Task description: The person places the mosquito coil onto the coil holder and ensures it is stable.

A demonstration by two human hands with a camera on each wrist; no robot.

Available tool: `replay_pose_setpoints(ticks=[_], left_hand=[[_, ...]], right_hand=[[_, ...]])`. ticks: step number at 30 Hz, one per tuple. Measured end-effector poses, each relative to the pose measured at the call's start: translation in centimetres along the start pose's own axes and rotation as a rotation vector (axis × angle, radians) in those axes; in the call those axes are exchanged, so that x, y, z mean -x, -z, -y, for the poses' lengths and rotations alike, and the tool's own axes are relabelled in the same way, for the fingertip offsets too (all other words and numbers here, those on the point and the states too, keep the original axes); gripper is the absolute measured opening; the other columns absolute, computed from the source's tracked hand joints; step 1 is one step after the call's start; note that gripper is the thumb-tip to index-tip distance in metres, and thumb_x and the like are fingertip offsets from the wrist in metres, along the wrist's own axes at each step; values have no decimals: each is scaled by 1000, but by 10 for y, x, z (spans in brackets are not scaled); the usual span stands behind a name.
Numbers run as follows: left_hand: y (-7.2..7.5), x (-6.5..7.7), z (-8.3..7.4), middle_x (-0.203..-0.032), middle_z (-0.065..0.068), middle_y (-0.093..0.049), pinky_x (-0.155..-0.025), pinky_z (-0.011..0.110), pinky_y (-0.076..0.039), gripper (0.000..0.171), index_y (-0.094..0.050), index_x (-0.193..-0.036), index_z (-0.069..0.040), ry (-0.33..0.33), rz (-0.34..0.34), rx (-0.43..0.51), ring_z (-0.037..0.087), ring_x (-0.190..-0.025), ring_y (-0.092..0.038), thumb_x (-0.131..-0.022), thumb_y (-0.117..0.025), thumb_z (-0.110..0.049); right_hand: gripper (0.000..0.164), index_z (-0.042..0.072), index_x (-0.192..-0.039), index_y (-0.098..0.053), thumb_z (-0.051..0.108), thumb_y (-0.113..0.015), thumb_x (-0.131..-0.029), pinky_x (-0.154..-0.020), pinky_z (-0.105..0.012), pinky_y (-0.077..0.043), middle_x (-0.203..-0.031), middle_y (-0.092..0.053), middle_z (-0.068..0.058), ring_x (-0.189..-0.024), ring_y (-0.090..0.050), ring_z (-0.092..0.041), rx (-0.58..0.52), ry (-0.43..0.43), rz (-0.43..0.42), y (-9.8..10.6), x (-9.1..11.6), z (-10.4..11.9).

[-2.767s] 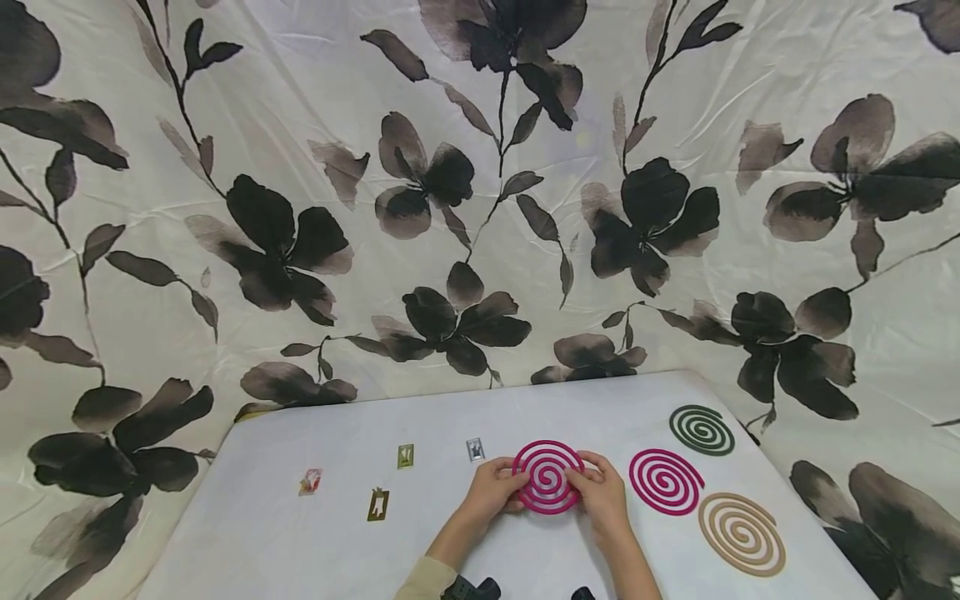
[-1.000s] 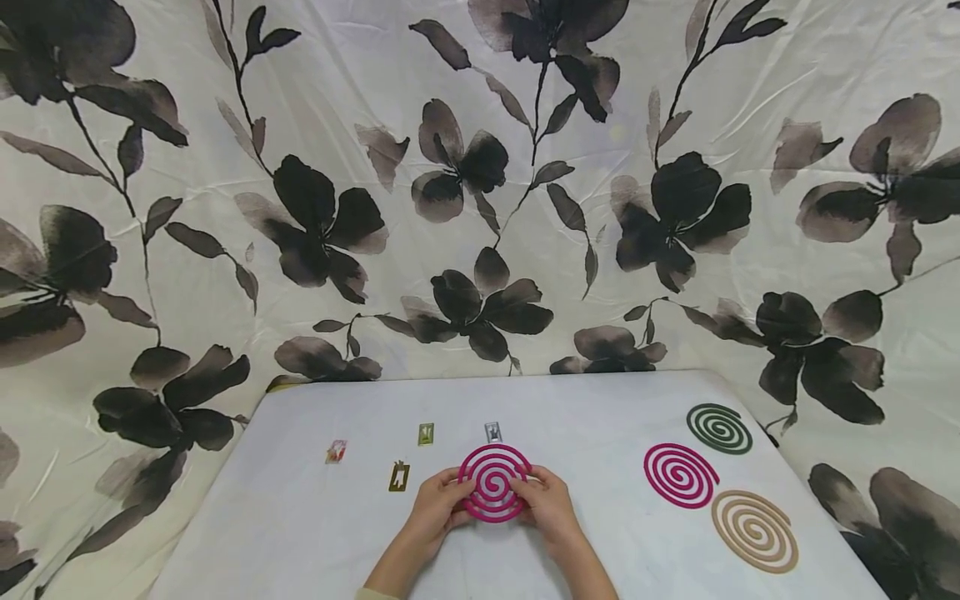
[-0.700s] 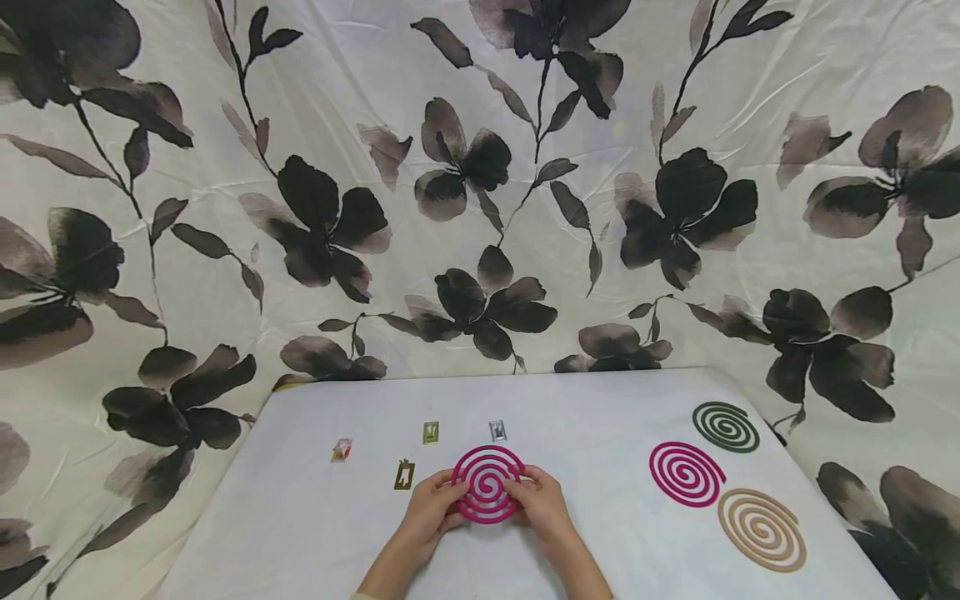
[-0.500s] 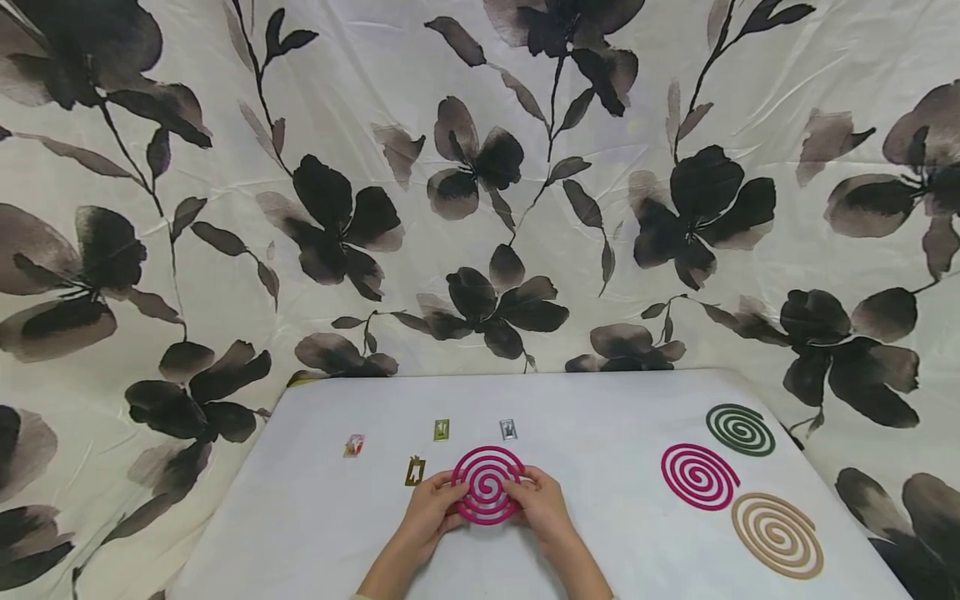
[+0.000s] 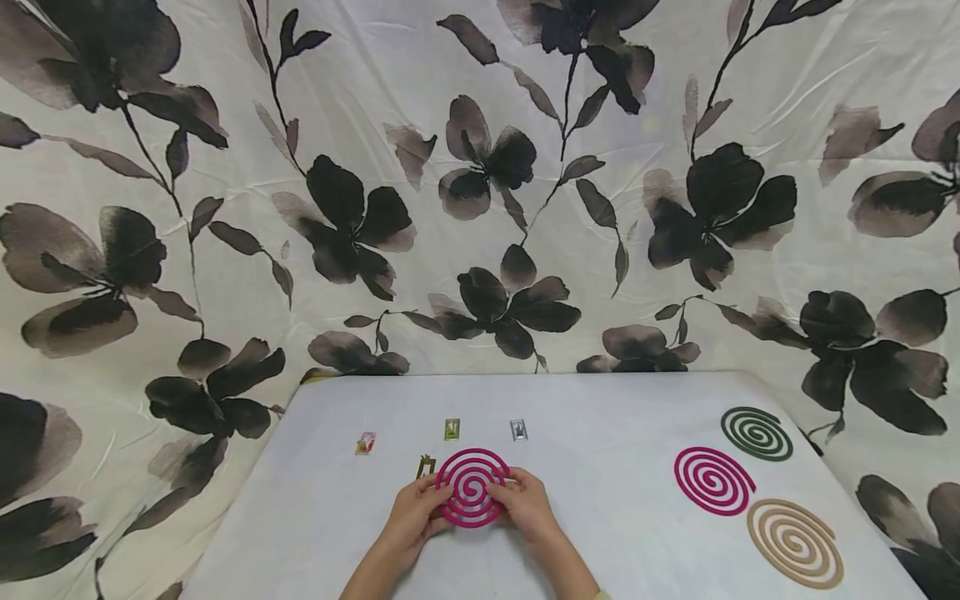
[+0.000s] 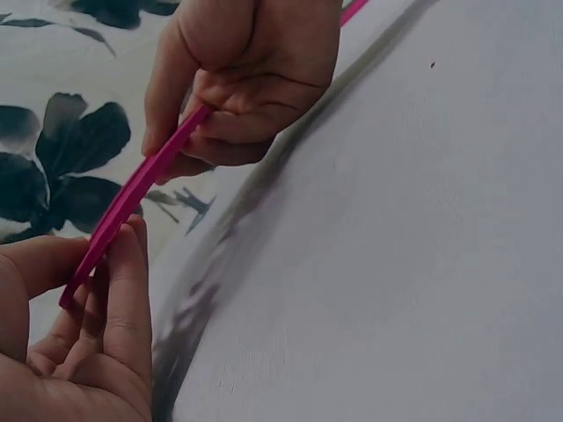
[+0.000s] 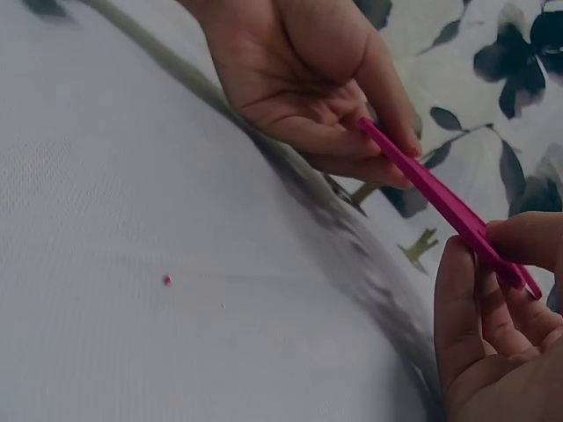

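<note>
A pink spiral mosquito coil (image 5: pixel 472 452) is held up facing the head camera, above the white table. My left hand (image 5: pixel 411 515) pinches its left edge between thumb and fingers. At the opposite edge my right hand (image 5: pixel 529 507) grips it the same way. Seen edge-on in the left wrist view, the coil (image 6: pixel 132 198) slants between both hands; the right wrist view shows the coil (image 7: pixel 431 189) thin and flat too. Behind its upper left rim, a small gold coil stand (image 5: pixel 425 459) is partly hidden by the coil and left hand.
Toward the back lie a red-and-white piece (image 5: pixel 365 442), a green-gold stand (image 5: pixel 452 429) and a silver stand (image 5: pixel 519 430). To the right rest a green coil (image 5: pixel 757 433), a second pink coil (image 5: pixel 712 481) and a tan coil (image 5: pixel 795 543). Floral cloth (image 5: pixel 480 225) hangs behind.
Both hands have carried the pink coil leftward over the table, away from the resting coils, until it overlaps the gold stand in view. The head view has swung left.
</note>
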State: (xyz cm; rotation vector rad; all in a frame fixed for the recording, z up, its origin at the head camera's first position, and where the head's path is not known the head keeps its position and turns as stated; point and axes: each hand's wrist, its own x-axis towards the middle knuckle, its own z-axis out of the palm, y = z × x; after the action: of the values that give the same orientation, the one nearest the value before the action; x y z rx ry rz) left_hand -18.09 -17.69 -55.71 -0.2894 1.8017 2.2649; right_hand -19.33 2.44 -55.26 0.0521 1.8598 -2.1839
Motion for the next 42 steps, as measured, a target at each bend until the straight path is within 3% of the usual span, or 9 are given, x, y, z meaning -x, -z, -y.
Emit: replay_pose_setpoints(ticks=[9, 15, 25, 33, 42], left_hand=[[20, 8, -6, -107, 12, -68, -80, 37, -57, 54, -40, -135, 9, -8, -13, 3, 21, -90, -67, -95, -64, -18], [27, 10, -10, -103, 12, -69, -73, 32, -58, 53, -43, -133, 8, 1, -37, -10, 19, -84, -66, -94, -65, -18], [39, 13, -23, -102, 13, -69, -72, 32, -58, 54, -42, -135, 7, 19, -94, -27, 20, -83, -66, -94, -66, -17], [48, 9, -39, -101, 12, -68, -66, 25, -57, 50, -44, -134, 5, 12, -92, -32, 15, -78, -65, -95, -64, -19], [55, 5, -50, -99, 10, -68, -60, 21, -55, 45, -46, -132, 5, -33, -108, -53, 12, -74, -62, -95, -63, -14]], right_hand=[[42, -4, -122, -56, 15, -71, -88, -63, -30, -58, -94, -71, -11, -75, -67, -19, 39, -11, 16, -23, -1, 3], [37, -4, -119, -57, 12, -71, -88, -60, -29, -57, -95, -71, -11, -74, -68, -19, 61, 2, 19, -32, -4, 2], [37, -2, -118, -60, 13, -73, -86, -69, -31, -58, -97, -71, -9, -81, -68, -19, 92, 46, 37, -51, -4, 15], [35, -1, -118, -61, 13, -71, -88, -67, -31, -59, -99, -71, -9, -79, -68, -16, 101, 65, 41, -63, -13, 26], [43, -1, -123, -60, 16, -74, -86, -67, -32, -59, -101, -70, -5, -82, -68, -18, 140, 63, 67, -75, -21, 38]])
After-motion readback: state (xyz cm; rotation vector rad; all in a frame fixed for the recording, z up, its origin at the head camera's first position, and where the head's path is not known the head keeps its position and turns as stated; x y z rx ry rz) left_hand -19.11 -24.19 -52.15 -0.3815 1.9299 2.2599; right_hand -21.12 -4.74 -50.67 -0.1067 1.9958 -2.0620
